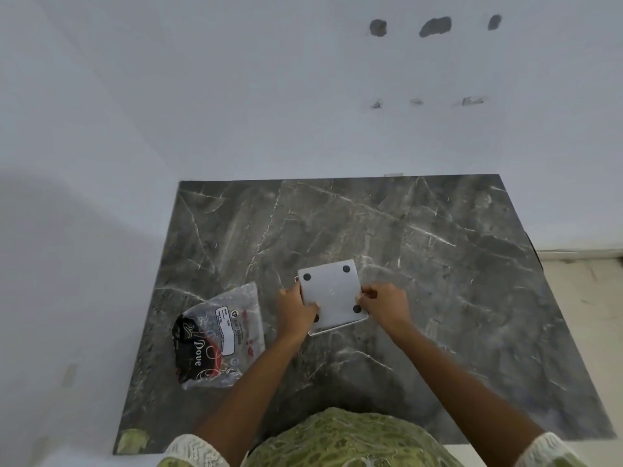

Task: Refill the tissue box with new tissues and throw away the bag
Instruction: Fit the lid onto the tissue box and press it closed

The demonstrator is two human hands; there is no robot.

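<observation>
Head view: both hands' fingers are gripping the square white plastic tissue box (332,293) bottom-up, corners slightly skewed, left hand (296,310), right hand (384,305); crinkled clear plastic bag (219,338) lying just left on the dark marble counter (438,264).

Dark grey marble-look bench (438,264) with thin white veins. Flat square pale grey tissue box base (332,291), plain, with black round pads at its corners. Clear crinkled plastic bag (219,335) at near left: black and red print, white script lettering, white label. Plain white wall (236,96) with dark grey patches at far right. Green patterned garment (350,439), white lace sleeves.
</observation>
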